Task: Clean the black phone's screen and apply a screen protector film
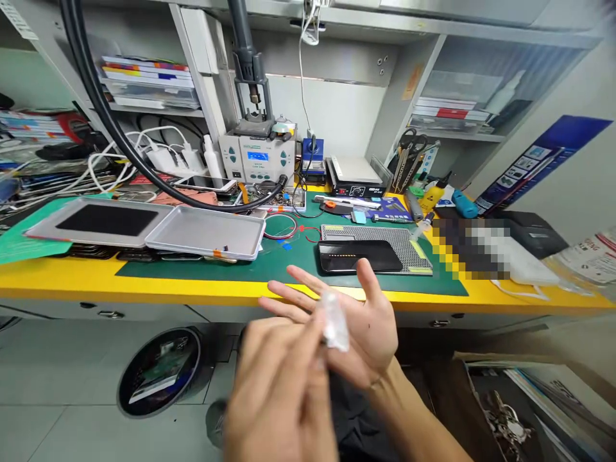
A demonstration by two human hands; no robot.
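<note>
My left hand (279, 391), blurred by motion, pinches a small crumpled white piece (335, 327), perhaps tissue or film; I cannot tell which. My right hand (368, 330) is just behind it, palm turned up toward me, fingers stretched to the left and thumb raised. The white piece overlaps the right palm in view; whether it touches is unclear. Beyond the hands, a glossy black phone (360, 256) lies on a grey perforated plate (409, 250) on the green mat (216, 271).
Open white box halves (206, 231) are on the left of the yellow bench (72, 279). A hot-air station (257, 157) and a heating plate (356, 176) stand at the back. A black hose (115, 141) arcs above. Below is a waste bin (192, 359).
</note>
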